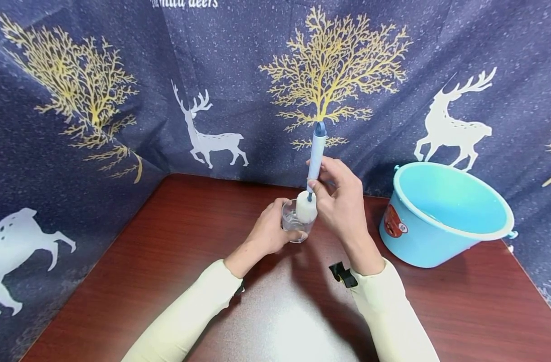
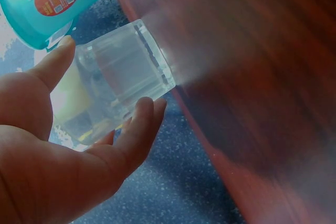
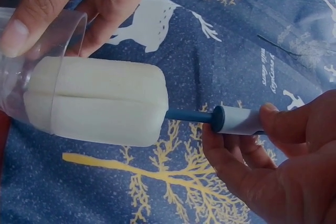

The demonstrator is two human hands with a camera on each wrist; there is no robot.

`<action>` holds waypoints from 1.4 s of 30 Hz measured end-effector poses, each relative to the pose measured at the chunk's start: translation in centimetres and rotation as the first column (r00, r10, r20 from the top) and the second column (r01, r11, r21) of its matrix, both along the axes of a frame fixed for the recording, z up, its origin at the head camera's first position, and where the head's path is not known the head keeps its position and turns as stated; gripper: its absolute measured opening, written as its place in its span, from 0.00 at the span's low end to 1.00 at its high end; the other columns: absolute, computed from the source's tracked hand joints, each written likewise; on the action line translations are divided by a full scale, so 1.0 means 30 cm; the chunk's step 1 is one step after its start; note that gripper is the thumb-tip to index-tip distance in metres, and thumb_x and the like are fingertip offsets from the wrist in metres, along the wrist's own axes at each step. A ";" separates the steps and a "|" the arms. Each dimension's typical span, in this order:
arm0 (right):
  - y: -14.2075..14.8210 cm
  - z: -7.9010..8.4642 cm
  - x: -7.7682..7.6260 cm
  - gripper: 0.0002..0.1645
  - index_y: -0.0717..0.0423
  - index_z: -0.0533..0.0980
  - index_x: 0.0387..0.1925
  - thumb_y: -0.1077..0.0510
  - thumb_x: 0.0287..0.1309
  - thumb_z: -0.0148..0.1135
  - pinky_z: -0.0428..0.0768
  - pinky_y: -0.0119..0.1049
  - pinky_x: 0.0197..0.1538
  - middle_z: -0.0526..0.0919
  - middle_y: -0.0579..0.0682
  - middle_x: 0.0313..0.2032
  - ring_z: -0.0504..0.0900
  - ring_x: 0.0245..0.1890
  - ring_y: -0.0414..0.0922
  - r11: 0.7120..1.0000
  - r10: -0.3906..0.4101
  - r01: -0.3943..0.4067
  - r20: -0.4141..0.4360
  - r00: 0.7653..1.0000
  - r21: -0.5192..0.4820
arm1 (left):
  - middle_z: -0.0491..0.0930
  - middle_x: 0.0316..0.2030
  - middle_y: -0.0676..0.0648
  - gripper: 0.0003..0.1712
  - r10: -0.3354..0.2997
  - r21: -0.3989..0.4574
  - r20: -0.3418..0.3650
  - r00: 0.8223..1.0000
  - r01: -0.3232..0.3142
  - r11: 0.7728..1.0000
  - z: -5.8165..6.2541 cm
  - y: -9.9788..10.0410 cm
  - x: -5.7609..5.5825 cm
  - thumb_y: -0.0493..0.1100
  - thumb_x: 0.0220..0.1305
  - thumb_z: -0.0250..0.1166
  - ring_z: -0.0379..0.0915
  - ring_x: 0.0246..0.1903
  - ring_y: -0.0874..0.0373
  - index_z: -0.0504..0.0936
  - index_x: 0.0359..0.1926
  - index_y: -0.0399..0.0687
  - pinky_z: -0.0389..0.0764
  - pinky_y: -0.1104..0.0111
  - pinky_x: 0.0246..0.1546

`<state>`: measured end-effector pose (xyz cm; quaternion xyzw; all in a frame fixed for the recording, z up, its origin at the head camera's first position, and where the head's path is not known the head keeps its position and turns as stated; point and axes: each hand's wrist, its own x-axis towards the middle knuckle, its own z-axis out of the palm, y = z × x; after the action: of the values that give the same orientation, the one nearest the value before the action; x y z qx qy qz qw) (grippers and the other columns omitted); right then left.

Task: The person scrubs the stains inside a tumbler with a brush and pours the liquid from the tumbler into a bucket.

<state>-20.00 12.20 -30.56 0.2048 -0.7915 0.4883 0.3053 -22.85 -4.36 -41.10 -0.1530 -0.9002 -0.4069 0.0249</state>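
My left hand (image 1: 269,229) grips a clear glass cup (image 2: 123,69) round its side, thumb on one side and fingers on the other. In the right wrist view the cup's mouth faces a white sponge head (image 3: 100,100), whose tip is inside the rim while most of it stays outside. The sponge belongs to a cup brush with a dark blue stem and a pale blue handle (image 1: 317,157). My right hand (image 1: 343,198) pinches that handle near its lower end between thumb and fingers. A loop tops the handle in the head view.
A light blue bucket (image 1: 431,246) with a red label stands at the right on the dark red wooden table (image 1: 189,216). Behind the table hangs a navy cloth (image 1: 239,60) printed with white deer and golden trees. A black strap piece (image 1: 343,274) sits at the right wrist.
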 end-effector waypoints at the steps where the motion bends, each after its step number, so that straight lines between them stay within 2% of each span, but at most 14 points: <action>1: 0.000 0.001 0.002 0.23 0.54 0.86 0.53 0.76 0.61 0.69 0.84 0.32 0.42 0.85 0.51 0.45 0.83 0.40 0.43 1.000 0.001 -0.001 0.004 1.000 -0.001 | 0.77 0.65 0.39 0.52 0.000 0.001 0.000 1.000 0.000 1.000 -0.001 0.000 0.000 0.50 0.52 0.86 0.74 0.65 0.43 0.68 0.72 0.41 0.74 0.53 0.68; 6: -0.001 0.007 0.010 0.23 0.54 0.85 0.54 0.76 0.62 0.68 0.85 0.37 0.43 0.85 0.51 0.46 0.85 0.42 0.44 1.000 0.004 -0.003 0.028 1.000 -0.009 | 0.77 0.65 0.40 0.52 -0.001 0.009 -0.001 1.000 0.001 1.000 -0.003 -0.002 0.000 0.51 0.52 0.86 0.75 0.64 0.44 0.69 0.72 0.41 0.75 0.54 0.67; 12: 0.000 0.009 0.014 0.22 0.54 0.85 0.55 0.75 0.62 0.69 0.85 0.37 0.41 0.86 0.51 0.47 0.86 0.42 0.45 1.000 -0.006 0.006 0.045 0.999 -0.008 | 0.77 0.64 0.40 0.52 -0.002 0.014 0.003 1.000 0.002 1.000 -0.004 -0.001 0.000 0.50 0.52 0.87 0.75 0.64 0.45 0.69 0.71 0.41 0.75 0.54 0.67; 21: 0.001 0.011 0.014 0.22 0.56 0.84 0.55 0.75 0.63 0.69 0.88 0.46 0.43 0.86 0.53 0.48 0.89 0.42 0.48 1.000 -0.001 0.002 0.069 0.998 -0.028 | 0.77 0.64 0.40 0.52 -0.002 0.024 0.003 1.000 0.002 1.000 0.003 -0.002 0.007 0.49 0.51 0.87 0.75 0.64 0.45 0.69 0.71 0.41 0.75 0.54 0.67; 25: 0.001 0.013 0.014 0.21 0.56 0.84 0.55 0.75 0.63 0.68 0.88 0.44 0.44 0.86 0.54 0.47 0.89 0.42 0.48 0.999 0.012 -0.007 0.090 0.996 -0.054 | 0.78 0.64 0.40 0.52 -0.005 0.032 0.003 1.000 0.005 0.999 0.004 -0.002 0.008 0.49 0.51 0.87 0.75 0.64 0.44 0.69 0.71 0.41 0.75 0.54 0.67; 32: 0.000 0.016 0.014 0.21 0.58 0.83 0.54 0.75 0.62 0.68 0.86 0.28 0.43 0.85 0.55 0.45 0.89 0.42 0.49 0.993 0.039 -0.026 0.116 0.992 -0.114 | 0.78 0.64 0.39 0.52 -0.008 0.032 -0.001 1.000 0.008 0.999 0.003 -0.002 0.005 0.48 0.50 0.87 0.75 0.63 0.44 0.69 0.71 0.40 0.75 0.54 0.66; 42: 0.005 0.014 0.012 0.19 0.57 0.83 0.56 0.72 0.66 0.68 0.88 0.36 0.48 0.84 0.56 0.46 0.89 0.47 0.48 0.991 0.028 -0.003 0.182 0.983 -0.136 | 0.78 0.63 0.40 0.53 -0.002 0.027 0.010 1.000 0.001 1.000 0.003 -0.001 0.005 0.49 0.50 0.87 0.75 0.63 0.44 0.69 0.71 0.41 0.75 0.54 0.66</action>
<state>-19.63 12.34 -30.15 0.1439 -0.7798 0.5599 0.2404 -22.70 -4.40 -41.01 -0.1514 -0.8946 -0.4199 0.0224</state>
